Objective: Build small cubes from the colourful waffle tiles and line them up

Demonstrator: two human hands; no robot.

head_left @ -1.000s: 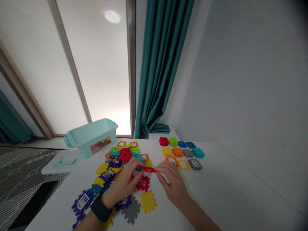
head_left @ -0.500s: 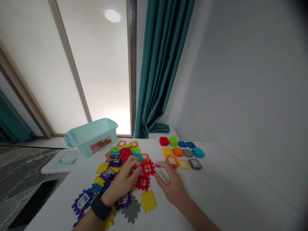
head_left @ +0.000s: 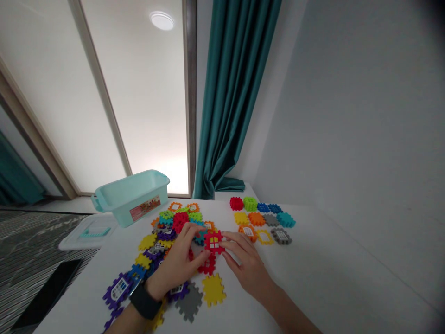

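A red window tile (head_left: 209, 242) with a four-pane window is held above the white table. My right hand (head_left: 245, 262) pinches its right edge between fingers and thumb. My left hand (head_left: 184, 260), with a black watch on the wrist, is at the tile's left side, thumb and forefinger apart; its thumb is close to the lower left corner. Below lies a second red window tile (head_left: 209, 268), partly covered by the left thumb. Closer to me are a yellow tile (head_left: 213, 291) and a grey tile (head_left: 189, 302). Behind the left hand sits a red block (head_left: 180, 221).
A heap of mixed toothed tiles, including a purple window tile (head_left: 119, 291), spreads on the left. Rows of sorted pieces, such as an orange block (head_left: 257, 219), stand at right. A mint bin (head_left: 148, 198), its lid (head_left: 85, 232) and a dark flat object (head_left: 47, 294) are left.
My left fingers have loosened and spread from the red window tile. My right hand has moved onto the tile's right edge, and the tile has shifted slightly right.
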